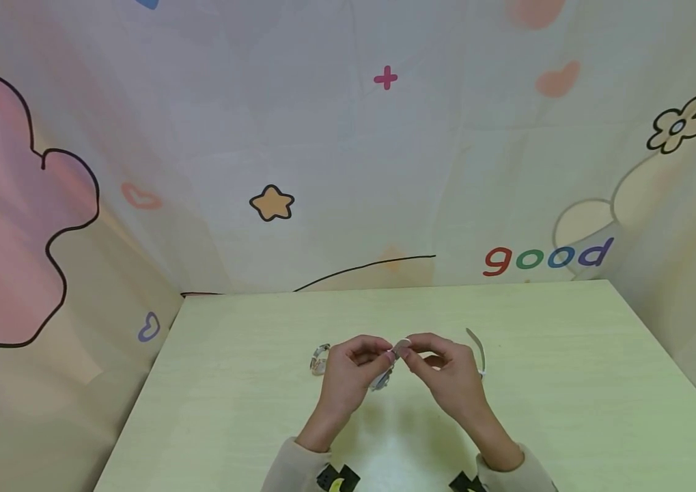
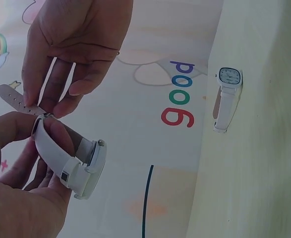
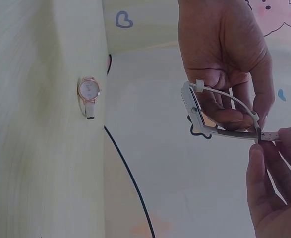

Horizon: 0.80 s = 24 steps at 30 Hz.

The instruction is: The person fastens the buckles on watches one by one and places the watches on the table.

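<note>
Both hands hold a white-strapped wristwatch (image 1: pixel 381 380) above the table. My left hand (image 1: pixel 345 374) pinches the strap near its buckle. The fingers of my right hand (image 1: pixel 451 377) pinch the holed end of the same strap. In the left wrist view the white strap (image 2: pixel 56 148) is bent into a loop, its holed tip passing through the buckle. The case (image 3: pixel 192 106) hangs at the loop's far end in the right wrist view, dial turned mostly away. Fingers partly cover the buckle.
A round rose-gold watch (image 3: pixel 89 90) stands on the pale table (image 1: pixel 231 410) left of the hands. On the right is a watch with a squarish dial (image 2: pixel 229 76) and white strap. A printed curtain (image 1: pixel 335 137) hangs behind the table and along its sides.
</note>
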Each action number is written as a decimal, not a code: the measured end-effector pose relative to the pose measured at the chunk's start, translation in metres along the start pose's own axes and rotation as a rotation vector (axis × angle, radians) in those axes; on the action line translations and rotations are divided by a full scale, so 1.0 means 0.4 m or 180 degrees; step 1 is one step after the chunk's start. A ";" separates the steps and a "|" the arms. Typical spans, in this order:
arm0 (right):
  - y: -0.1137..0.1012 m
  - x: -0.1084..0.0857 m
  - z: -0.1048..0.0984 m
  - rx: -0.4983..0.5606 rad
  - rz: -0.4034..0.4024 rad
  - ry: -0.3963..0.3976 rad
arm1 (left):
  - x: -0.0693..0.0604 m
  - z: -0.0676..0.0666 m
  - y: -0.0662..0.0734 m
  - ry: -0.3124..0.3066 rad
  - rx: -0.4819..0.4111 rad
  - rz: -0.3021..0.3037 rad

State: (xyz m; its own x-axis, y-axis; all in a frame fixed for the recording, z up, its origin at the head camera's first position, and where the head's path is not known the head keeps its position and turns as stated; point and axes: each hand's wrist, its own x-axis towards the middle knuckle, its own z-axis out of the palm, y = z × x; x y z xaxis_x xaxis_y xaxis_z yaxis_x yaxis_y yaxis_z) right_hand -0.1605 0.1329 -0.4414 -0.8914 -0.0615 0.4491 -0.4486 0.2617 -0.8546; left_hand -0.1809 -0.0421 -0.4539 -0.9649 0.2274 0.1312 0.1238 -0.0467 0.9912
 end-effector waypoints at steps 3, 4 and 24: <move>0.002 0.000 0.001 -0.0126 -0.0012 0.0006 | 0.000 0.000 0.002 -0.0010 -0.0039 0.0008; 0.002 -0.001 0.002 -0.0154 -0.0019 0.0009 | -0.001 0.000 0.002 -0.0013 -0.0043 0.0008; 0.009 -0.007 0.006 -0.0124 -0.0407 -0.0169 | -0.004 -0.004 0.008 0.0017 -0.0171 -0.0023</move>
State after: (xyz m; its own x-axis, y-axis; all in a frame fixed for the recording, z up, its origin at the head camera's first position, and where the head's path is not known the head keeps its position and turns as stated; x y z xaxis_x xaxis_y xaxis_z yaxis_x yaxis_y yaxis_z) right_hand -0.1596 0.1316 -0.4464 -0.8298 -0.1474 0.5383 -0.5567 0.2855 -0.7801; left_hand -0.1794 -0.0441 -0.4509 -0.9670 0.2226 0.1237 0.1042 -0.0971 0.9898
